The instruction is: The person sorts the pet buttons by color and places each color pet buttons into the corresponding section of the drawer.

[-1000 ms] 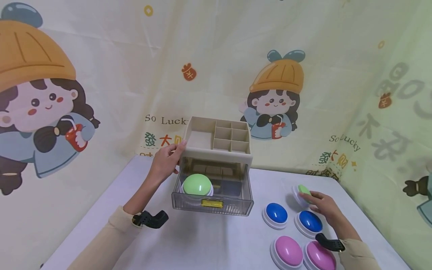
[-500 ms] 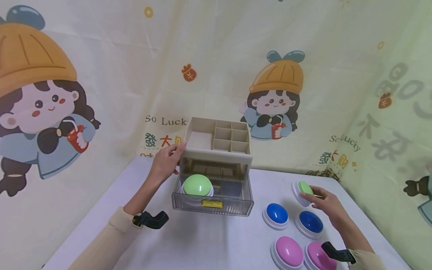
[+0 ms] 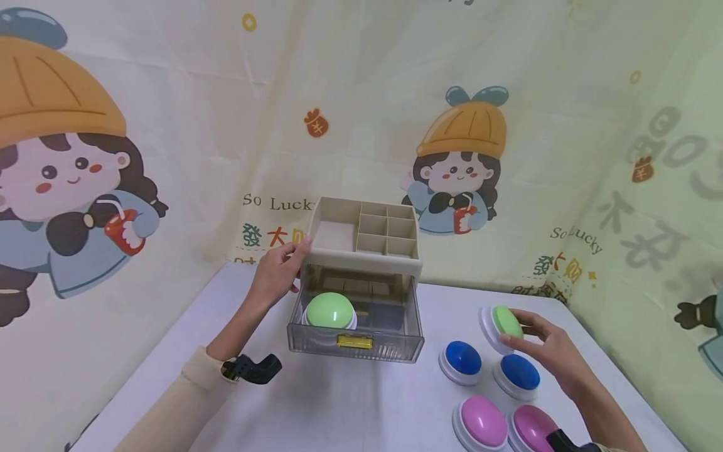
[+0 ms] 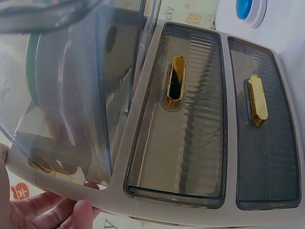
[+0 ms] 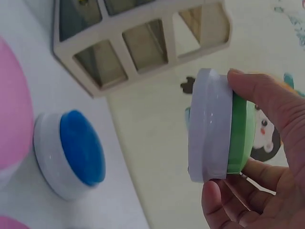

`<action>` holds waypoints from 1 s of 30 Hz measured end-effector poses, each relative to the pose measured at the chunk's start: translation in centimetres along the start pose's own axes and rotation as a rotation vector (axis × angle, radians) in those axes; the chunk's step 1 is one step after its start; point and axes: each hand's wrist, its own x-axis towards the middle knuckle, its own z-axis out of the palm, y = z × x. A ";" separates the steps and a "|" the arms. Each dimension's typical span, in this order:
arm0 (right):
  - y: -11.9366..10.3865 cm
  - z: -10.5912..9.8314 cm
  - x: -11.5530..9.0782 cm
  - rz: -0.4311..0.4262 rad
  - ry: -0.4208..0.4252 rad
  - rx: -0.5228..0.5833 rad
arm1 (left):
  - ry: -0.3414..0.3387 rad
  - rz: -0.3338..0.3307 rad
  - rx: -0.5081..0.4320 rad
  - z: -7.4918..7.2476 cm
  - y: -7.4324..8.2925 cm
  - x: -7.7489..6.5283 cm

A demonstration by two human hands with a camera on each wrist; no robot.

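Observation:
A beige desk organizer point(image 3: 364, 262) stands on the white table, its top clear drawer point(image 3: 392, 344) pulled out. Inside the drawer, towards the left, sits a green-topped push button point(image 3: 329, 310). My left hand point(image 3: 277, 275) grips the organizer's left side, thumb near the top edge; the left wrist view catches its fingers point(image 4: 40, 205) at the frame's side. Over on the right, my right hand point(image 3: 556, 353) holds another green-topped push button point(image 5: 242, 133) tilted on its side above the table, thumb and fingers round its rim.
Two blue push buttons point(image 3: 463, 358) point(image 3: 520, 371) lie below my right hand. Nearer the front edge are two pink ones point(image 3: 483, 420) point(image 3: 533, 428), side by side. Lower shut drawers with gold handles point(image 4: 257, 100) show in the left wrist view. A printed cloth point(image 3: 361, 144) hangs behind.
My right hand has raised the green push button from beyond the blue ones and brought it slightly nearer, more tilted. The left hand keeps its hold on the organizer.

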 end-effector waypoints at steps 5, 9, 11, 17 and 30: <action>-1.5 0.1 -0.9 -0.086 0.022 0.022 | 0.002 -0.001 -0.001 -0.1 0.0 0.0; -2.1 0.2 -1.2 -0.119 0.034 0.032 | 0.003 -0.003 0.001 -0.1 -0.1 0.0; -2.3 0.1 -1.3 -0.122 0.039 0.028 | -0.001 -0.003 -0.002 0.0 -0.1 0.0; -3.7 0.0 -1.4 -0.160 0.046 0.039 | -0.001 -0.002 -0.004 0.1 -0.1 0.2; -6.7 0.8 -0.9 -0.302 0.058 0.107 | -0.003 -0.007 -0.005 0.0 -0.2 0.2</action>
